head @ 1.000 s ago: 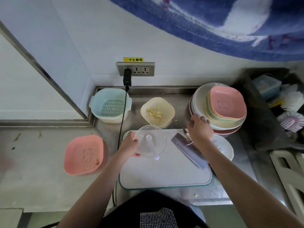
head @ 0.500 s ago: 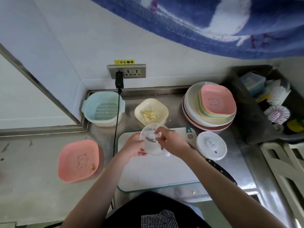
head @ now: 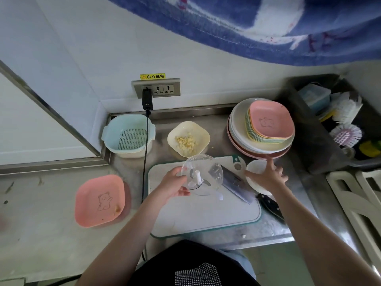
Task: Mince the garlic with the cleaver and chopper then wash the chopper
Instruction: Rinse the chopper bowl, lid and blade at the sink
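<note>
My left hand (head: 172, 185) holds the clear chopper bowl (head: 203, 174) tilted above the white cutting board (head: 206, 215); a white blade spindle stands inside it. My right hand (head: 268, 176) lies with spread fingers on the white chopper lid (head: 254, 167) at the board's right edge. The cleaver (head: 237, 185) rests diagonally on the board, its dark handle (head: 270, 206) pointing to the lower right. Minced garlic (head: 185, 142) fills the cream bowl (head: 203, 135) behind the board.
A pink dish (head: 99, 201) sits at the left and a blue colander (head: 128, 135) at the back left. A black cable (head: 145, 157) runs from the wall socket. Stacked plates (head: 261, 129) stand back right, and a dark bin (head: 313, 129) with brushes is beside them.
My right hand left the chopper bowl and moved right onto the white lid. The cleaver blade shows again on the board. The bowl stays in my left hand.
</note>
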`<control>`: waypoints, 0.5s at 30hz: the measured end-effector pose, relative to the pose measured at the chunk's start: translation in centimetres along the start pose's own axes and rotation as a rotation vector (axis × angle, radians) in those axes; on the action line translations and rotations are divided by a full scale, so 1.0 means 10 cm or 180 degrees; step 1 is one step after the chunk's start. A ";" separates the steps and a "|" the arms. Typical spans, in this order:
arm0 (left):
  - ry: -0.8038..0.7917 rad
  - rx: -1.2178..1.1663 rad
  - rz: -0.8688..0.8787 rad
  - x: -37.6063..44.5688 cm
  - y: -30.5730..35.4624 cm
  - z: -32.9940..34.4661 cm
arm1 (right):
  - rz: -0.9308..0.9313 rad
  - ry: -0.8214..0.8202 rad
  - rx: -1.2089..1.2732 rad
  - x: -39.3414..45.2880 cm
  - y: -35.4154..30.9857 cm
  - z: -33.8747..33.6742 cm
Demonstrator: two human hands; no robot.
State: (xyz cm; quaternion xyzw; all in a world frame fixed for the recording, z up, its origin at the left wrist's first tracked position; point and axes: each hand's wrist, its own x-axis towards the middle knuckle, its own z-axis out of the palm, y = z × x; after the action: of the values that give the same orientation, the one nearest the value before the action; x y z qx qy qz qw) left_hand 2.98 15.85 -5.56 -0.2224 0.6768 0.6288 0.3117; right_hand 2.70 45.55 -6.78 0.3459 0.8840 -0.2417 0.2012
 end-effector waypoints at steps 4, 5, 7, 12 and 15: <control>-0.0022 0.0120 0.0048 -0.04 0.01 0.12 | 0.0070 0.0269 0.0092 -0.20 -0.05 -0.08; -0.0014 0.0168 0.0069 -0.05 0.03 0.15 | 0.0073 0.0349 0.0295 -0.30 -0.06 -0.13; -0.0057 0.0300 0.0085 -0.08 0.09 0.24 | -0.0047 0.0447 0.0835 -0.53 -0.09 -0.24; -0.0741 0.0688 0.0224 -0.18 0.27 0.74 | -0.1609 0.0459 0.0335 -1.19 -0.14 -0.40; -0.1076 0.0889 0.0249 -0.25 0.33 1.12 | -0.1694 0.0683 -0.0209 -1.35 -0.02 -0.42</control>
State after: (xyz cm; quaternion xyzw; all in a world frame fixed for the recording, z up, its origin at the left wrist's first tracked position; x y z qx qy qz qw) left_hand 4.09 27.09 -1.60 -0.0421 0.7034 0.5689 0.4239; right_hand 11.02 40.84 3.69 0.1186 0.9673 -0.2192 0.0471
